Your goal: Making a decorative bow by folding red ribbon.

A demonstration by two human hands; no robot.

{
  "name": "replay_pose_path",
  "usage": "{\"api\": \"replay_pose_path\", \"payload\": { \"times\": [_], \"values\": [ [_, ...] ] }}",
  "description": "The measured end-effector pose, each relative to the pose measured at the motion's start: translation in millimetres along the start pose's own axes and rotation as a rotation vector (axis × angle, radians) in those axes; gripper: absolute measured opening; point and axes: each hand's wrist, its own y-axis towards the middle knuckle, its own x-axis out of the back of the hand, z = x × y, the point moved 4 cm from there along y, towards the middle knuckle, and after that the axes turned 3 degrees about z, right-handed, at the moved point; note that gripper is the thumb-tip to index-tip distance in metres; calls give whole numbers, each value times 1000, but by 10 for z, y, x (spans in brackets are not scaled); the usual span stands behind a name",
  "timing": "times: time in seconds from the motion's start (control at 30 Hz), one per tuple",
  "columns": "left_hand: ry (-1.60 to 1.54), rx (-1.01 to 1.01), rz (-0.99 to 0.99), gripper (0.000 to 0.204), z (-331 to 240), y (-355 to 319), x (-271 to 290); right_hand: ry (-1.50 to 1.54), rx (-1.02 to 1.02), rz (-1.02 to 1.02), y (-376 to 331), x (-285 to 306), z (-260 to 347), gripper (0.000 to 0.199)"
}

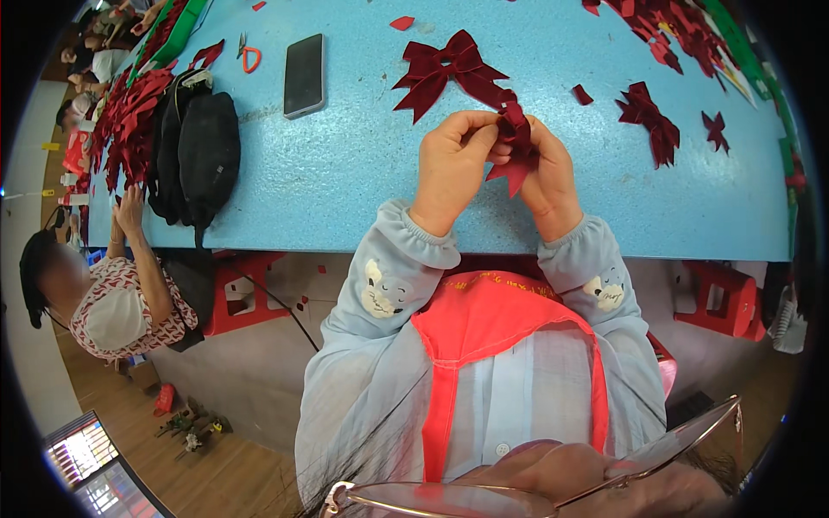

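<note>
Both my hands work on one dark red velvet bow point(516, 160) held just above the blue table. My left hand point(456, 164) pinches its folded middle between thumb and fingers. From the other side my right hand point(550, 177) grips it, with the fingers partly hidden behind the ribbon. A pointed ribbon tail hangs down between the hands. Just beyond them a larger finished-looking bow point(451, 71) lies on the table, its right tail close to the piece I hold. Off to the right lie another bow point(649, 123) and a small bow point(715, 131).
On the blue table point(345, 173) are a phone point(305, 75), orange-handled snips point(249, 59), a black bag point(207, 147) and a red ribbon pile point(129, 121). More scraps point(669, 30) lie far right. A co-worker point(112, 302) sits at the left; red stools point(725, 298) stand below the table edge.
</note>
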Motion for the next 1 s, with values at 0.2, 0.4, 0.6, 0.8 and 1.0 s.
{"api": "replay_pose_path", "payload": {
  "times": [0.2, 0.4, 0.6, 0.8, 1.0],
  "values": [
    [-76, -30, -23, 12, -2, -70, -7, -5, 46, -25, -22, -39, -6, 18],
    [479, -477, -113, 11, -158, -171, -61, -50, 136, -66, -72, -101, -11, 13],
    [821, -943, -157, 9, -232, -257, -117, 170, 101, -154, -82, -104, -84, 13],
    [279, -329, -118, 1, -61, -100, 75, -129, 124, -109, -100, -122, 9, 14],
    [-153, -69, -102, 4, -13, -48, 110, -389, 273, -161, -133, -153, 85, 15]
  ]
}}
